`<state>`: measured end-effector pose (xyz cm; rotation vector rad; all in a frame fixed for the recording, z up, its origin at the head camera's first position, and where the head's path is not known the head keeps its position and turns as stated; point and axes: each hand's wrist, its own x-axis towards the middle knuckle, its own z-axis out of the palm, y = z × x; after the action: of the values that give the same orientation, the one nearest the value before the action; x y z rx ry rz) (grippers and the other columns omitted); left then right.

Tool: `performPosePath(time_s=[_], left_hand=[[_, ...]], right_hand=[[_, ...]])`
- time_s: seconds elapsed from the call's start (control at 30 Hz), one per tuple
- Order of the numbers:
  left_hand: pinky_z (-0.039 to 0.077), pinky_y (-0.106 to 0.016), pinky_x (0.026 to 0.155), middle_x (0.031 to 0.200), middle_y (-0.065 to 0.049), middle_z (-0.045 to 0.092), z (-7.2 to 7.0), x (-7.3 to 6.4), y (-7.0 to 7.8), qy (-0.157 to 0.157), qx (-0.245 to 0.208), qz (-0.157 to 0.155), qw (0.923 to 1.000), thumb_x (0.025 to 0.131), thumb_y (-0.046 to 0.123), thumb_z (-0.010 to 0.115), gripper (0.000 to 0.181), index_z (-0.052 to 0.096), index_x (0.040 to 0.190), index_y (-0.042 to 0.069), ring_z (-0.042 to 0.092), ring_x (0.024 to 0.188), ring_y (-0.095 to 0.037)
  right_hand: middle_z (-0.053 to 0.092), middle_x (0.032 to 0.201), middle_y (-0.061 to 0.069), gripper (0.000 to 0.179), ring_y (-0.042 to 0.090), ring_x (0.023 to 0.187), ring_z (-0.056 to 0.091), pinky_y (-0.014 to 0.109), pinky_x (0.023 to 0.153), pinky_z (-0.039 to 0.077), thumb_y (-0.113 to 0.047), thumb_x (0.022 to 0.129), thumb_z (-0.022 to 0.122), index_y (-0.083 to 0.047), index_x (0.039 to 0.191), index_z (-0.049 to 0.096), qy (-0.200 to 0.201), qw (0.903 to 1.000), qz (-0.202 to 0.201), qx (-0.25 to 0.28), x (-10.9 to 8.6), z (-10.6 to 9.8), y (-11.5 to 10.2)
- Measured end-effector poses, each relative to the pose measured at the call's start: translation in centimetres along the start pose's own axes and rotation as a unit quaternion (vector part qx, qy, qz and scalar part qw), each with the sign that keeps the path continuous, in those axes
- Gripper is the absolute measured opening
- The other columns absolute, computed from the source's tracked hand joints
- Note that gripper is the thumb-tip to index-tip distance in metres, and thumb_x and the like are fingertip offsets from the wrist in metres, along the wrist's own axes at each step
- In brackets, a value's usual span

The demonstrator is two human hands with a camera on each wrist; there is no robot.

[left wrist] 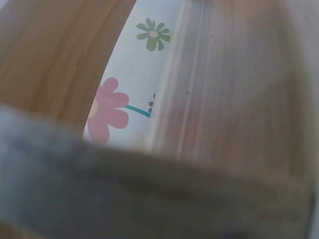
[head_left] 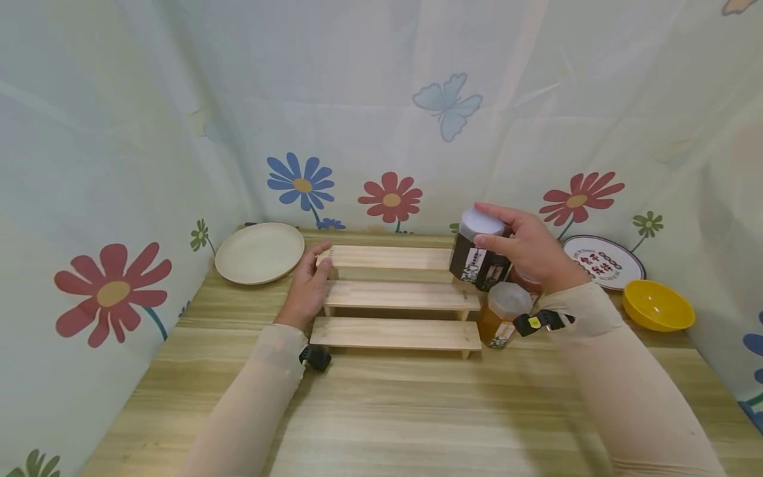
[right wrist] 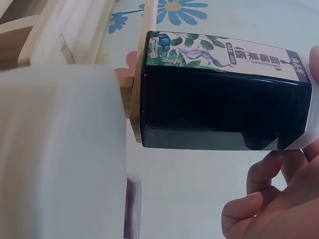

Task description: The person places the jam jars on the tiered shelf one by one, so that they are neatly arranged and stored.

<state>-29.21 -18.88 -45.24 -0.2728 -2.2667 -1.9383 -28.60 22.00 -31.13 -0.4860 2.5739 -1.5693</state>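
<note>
My right hand (head_left: pixel 533 248) grips a dark jam jar (head_left: pixel 473 262) by its white lid, thumb and fingers around the lid. The jar is tilted, close over the right end of the top step of a three-step wooden rack (head_left: pixel 393 295). In the right wrist view the jam jar (right wrist: pixel 224 99) shows a flowered label, its base by the wood. My left hand (head_left: pixel 306 285) holds the left end of that top step. Below my right hand stands a honey-coloured jar (head_left: pixel 497 324) with a white lid, at the rack's right side. Another jar is mostly hidden behind my right hand.
A cream plate (head_left: pixel 259 254) leans at the back left. On the right are a white plate with red writing (head_left: pixel 605 262) and a yellow bowl (head_left: pixel 658 306). A flowered curtain (head_left: pixel 357 99) rises behind the wood-grain table (head_left: pixel 381 411).
</note>
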Motion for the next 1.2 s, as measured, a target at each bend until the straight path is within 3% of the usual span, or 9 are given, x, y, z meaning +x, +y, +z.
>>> performPosePath(time_s=[0.17, 0.23, 0.4, 0.57, 0.77, 0.9, 1.0, 1.2], left_hand=[[0.031, -0.051, 0.117, 0.170, -0.009, 0.030, 0.0, 0.3, -0.9, 0.004, 0.003, 0.010, 0.9999, 0.116, 0.023, 0.040, 0.045, 0.041, 0.160, 0.016, 0.037, 0.146, -0.029], [0.033, -0.050, 0.116, 0.169, -0.007, 0.032, 0.0, 0.3, -1.0, 0.007, 0.004, 0.014, 0.9999, 0.116, 0.025, 0.041, 0.045, 0.042, 0.160, 0.015, 0.039, 0.143, -0.027], [0.036, -0.041, 0.106, 0.162, -0.009, 0.039, 0.1, 0.2, -0.9, 0.013, 0.011, 0.022, 0.9996, 0.116, 0.026, 0.042, 0.046, 0.042, 0.159, 0.009, 0.045, 0.127, -0.026], [0.037, -0.038, 0.096, 0.147, -0.015, 0.046, 0.1, 0.1, -0.8, 0.019, 0.018, 0.022, 0.9994, 0.115, 0.027, 0.042, 0.046, 0.043, 0.159, 0.010, 0.046, 0.112, -0.033], [0.037, -0.044, 0.101, 0.155, -0.015, 0.043, 0.0, 0.0, -0.7, 0.011, 0.013, 0.005, 0.9998, 0.115, 0.031, 0.042, 0.047, 0.042, 0.160, 0.016, 0.048, 0.121, -0.039], [0.036, -0.048, 0.107, 0.161, -0.018, 0.039, 0.3, -0.6, 1.2, 0.006, 0.004, -0.011, 0.9999, 0.116, 0.025, 0.041, 0.048, 0.040, 0.161, 0.011, 0.046, 0.130, -0.043], [0.036, -0.049, 0.108, 0.162, -0.020, 0.037, 0.5, -1.1, 2.6, 0.001, 0.001, -0.020, 0.9998, 0.116, 0.021, 0.041, 0.047, 0.040, 0.160, 0.008, 0.045, 0.131, -0.044], [0.036, -0.047, 0.104, 0.162, -0.018, 0.037, 0.4, -1.2, 2.7, 0.001, 0.001, -0.025, 0.9997, 0.116, 0.022, 0.040, 0.046, 0.040, 0.160, 0.013, 0.043, 0.130, -0.049]], right_hand=[[0.041, 0.161, 0.018, 0.071, 0.035, 0.130, 0.048, 0.052, 0.109, 0.049, -0.028, 0.102, 0.073, -0.026, 0.165, 0.039, -0.006, 0.9999, 0.008, 0.003, 0.3, 0.0, 0.2], [0.040, 0.162, 0.017, 0.071, 0.035, 0.131, 0.047, 0.055, 0.111, 0.046, -0.029, 0.102, 0.073, -0.027, 0.165, 0.039, -0.007, 0.9999, 0.007, 0.006, 0.5, 0.1, 0.3], [0.041, 0.163, 0.013, 0.069, 0.031, 0.131, 0.047, 0.048, 0.110, 0.047, -0.027, 0.102, 0.073, -0.028, 0.163, 0.041, -0.003, 0.9998, 0.006, 0.021, 1.0, 0.4, 0.2], [0.041, 0.163, 0.013, 0.068, 0.031, 0.130, 0.047, 0.045, 0.110, 0.045, -0.024, 0.102, 0.073, -0.028, 0.163, 0.043, -0.002, 0.9995, 0.008, 0.031, 1.3, 0.6, 0.2], [0.040, 0.164, 0.012, 0.068, 0.034, 0.132, 0.045, 0.053, 0.115, 0.041, -0.025, 0.101, 0.074, -0.032, 0.162, 0.044, -0.002, 0.9990, 0.018, 0.040, 1.7, 0.8, 0.0], [0.041, 0.163, 0.013, 0.068, 0.033, 0.131, 0.045, 0.052, 0.115, 0.041, -0.024, 0.101, 0.074, -0.031, 0.162, 0.044, -0.004, 0.9989, 0.019, 0.043, 2.0, 1.0, 0.0], [0.042, 0.162, 0.014, 0.068, 0.033, 0.129, 0.047, 0.044, 0.110, 0.045, -0.023, 0.102, 0.073, -0.026, 0.163, 0.044, -0.001, 0.9996, 0.004, 0.027, 2.3, 1.1, 0.1], [0.044, 0.160, 0.019, 0.066, 0.032, 0.125, 0.049, 0.024, 0.094, 0.048, -0.020, 0.102, 0.072, -0.021, 0.162, 0.044, 0.002, 0.9996, -0.027, 0.011, 3.0, 1.4, 0.2]])
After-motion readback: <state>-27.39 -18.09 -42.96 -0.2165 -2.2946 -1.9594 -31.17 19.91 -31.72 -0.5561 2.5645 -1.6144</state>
